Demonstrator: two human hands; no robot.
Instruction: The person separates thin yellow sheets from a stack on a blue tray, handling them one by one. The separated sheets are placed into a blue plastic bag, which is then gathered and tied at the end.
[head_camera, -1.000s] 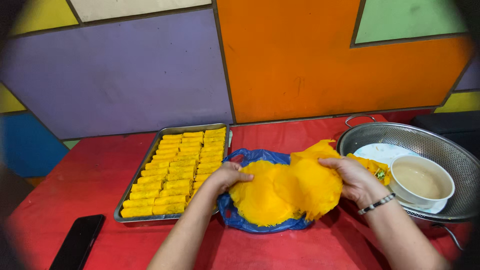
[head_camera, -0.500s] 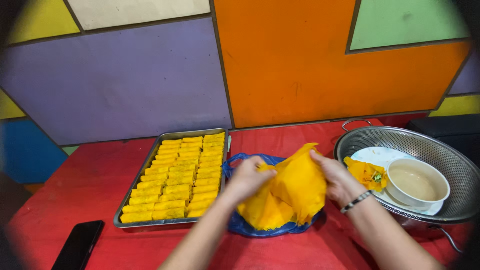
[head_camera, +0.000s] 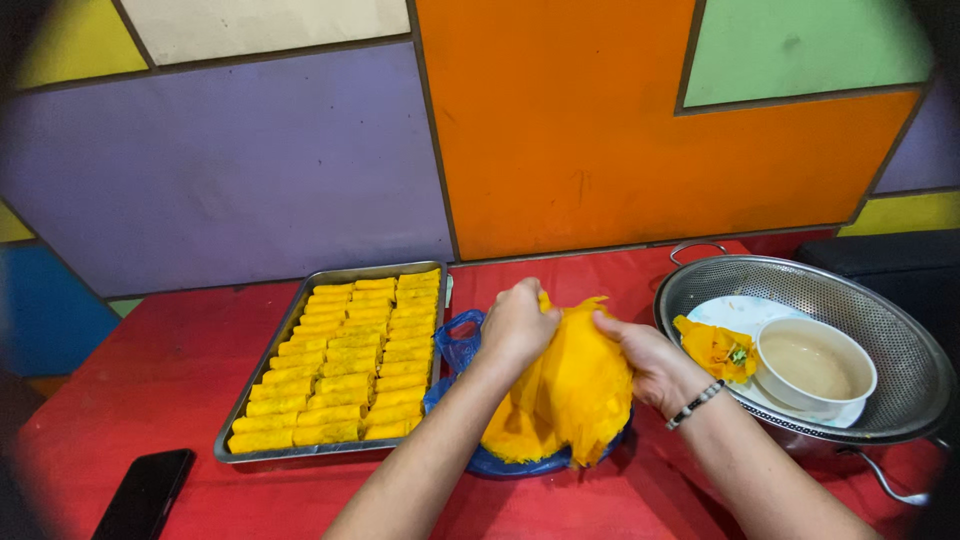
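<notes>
On the red table (head_camera: 150, 370), centre: a stack of thin yellow wrappers (head_camera: 520, 435) lying on a blue plastic bag (head_camera: 460, 345).
Lifted wrapper: one yellow sheet (head_camera: 580, 385) raised off the stack, hanging in soft folds between both hands, its lower edge draped over the stack.
Left hand (head_camera: 517, 322): fingers curled shut, pinching the sheet's top edge.
Right hand (head_camera: 640, 360): fingers closed on the sheet's right upper edge; beaded bracelet (head_camera: 693, 403) at the wrist.
Left of bag: metal tray (head_camera: 262, 372) filled with rows of rolled yellow wrappers (head_camera: 345, 365), just beside the bag.
Right of hands: metal colander (head_camera: 880, 320) with handles, holding a white plate (head_camera: 730, 312).
On plate: a white bowl (head_camera: 815, 372) of pale liquid, and a crumpled yellow wrapper (head_camera: 715, 348) with a green fleck, touching the bowl.
Near corner, left: black phone (head_camera: 145, 492), face up, well apart from the tray.
Behind: wall (head_camera: 560, 130) of purple, orange, green, yellow and cream panels.
</notes>
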